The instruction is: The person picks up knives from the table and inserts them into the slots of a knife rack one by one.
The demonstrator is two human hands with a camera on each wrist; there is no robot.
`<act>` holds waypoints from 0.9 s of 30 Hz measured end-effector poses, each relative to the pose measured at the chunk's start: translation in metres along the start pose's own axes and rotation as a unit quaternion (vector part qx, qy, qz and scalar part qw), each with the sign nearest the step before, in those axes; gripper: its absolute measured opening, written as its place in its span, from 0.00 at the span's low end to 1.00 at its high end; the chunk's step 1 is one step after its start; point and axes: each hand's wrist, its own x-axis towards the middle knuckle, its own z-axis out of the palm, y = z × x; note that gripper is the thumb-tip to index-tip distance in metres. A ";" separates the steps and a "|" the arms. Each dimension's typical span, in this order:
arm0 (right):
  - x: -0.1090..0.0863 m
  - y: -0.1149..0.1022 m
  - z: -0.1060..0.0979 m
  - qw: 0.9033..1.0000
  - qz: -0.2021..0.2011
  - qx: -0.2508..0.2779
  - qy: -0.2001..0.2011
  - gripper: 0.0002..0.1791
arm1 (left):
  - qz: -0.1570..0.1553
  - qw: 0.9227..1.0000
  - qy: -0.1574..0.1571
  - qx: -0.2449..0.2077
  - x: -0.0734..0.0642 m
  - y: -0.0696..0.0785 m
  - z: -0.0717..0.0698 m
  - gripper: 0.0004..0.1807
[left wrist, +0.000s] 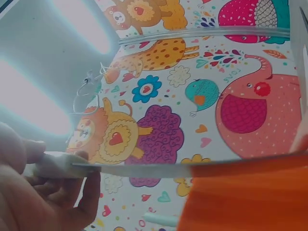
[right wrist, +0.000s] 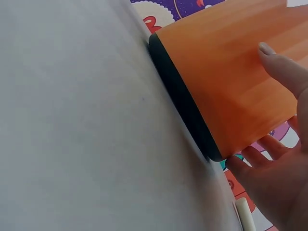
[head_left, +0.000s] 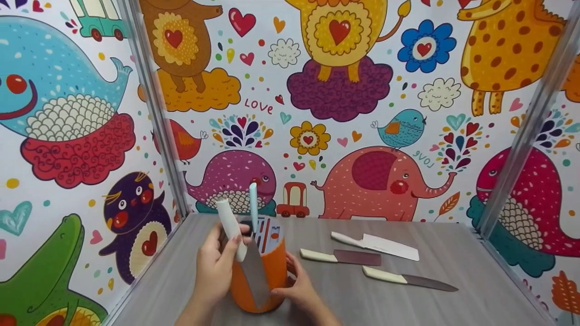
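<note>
My left hand grips a kitchen knife by its white handle, thumb in front. Its broad grey blade points downward and overlaps the front of an orange knife block in the head view. Seen from the left wrist, the blade runs right along the orange side. My right hand holds the block at its right, with the thumb on the front and the fingers around the far side. The block stands upright on its dark base. A pale blue handle rises from the slotted top.
Right of the block, on the grey table, lie a white cleaver, a dark-bladed cleaver and a dark-bladed pointed knife. Cartoon-printed walls enclose the table at the back and both sides.
</note>
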 end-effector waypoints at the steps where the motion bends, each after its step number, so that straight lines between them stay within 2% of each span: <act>1: 0.000 0.000 -0.001 1.000 0.000 -0.001 -0.002 0.56 | 0.013 1.000 0.011 -0.005 0.003 0.004 0.000 0.20; 5: -0.002 0.002 -0.004 1.000 0.013 0.004 -0.007 0.56 | 0.085 0.995 0.050 -0.008 0.016 0.018 0.000 0.19; 9: -0.003 0.003 -0.010 1.000 0.009 -0.002 -0.004 0.56 | 0.133 0.990 0.050 -0.001 0.028 0.030 -0.001 0.20; 13: -0.001 0.002 -0.011 1.000 0.008 -0.006 -0.005 0.57 | 0.137 0.989 0.052 -0.014 0.035 0.039 -0.002 0.20; 16: 0.000 0.002 -0.008 1.000 0.015 -0.005 -0.009 0.56 | 0.144 0.987 0.076 -0.018 0.038 0.042 -0.003 0.20; 22: 0.002 0.001 -0.002 1.000 0.021 0.001 -0.001 0.55 | 0.197 0.970 0.130 0.052 0.047 0.041 -0.001 0.17; 24: 0.002 0.001 -0.002 1.000 0.018 -0.001 0.001 0.56 | 0.193 0.970 0.134 0.062 0.050 0.040 0.001 0.16; 27: 0.002 0.002 -0.001 1.000 0.015 -0.004 0.003 0.56 | 0.177 0.974 0.128 0.067 0.055 0.037 0.002 0.17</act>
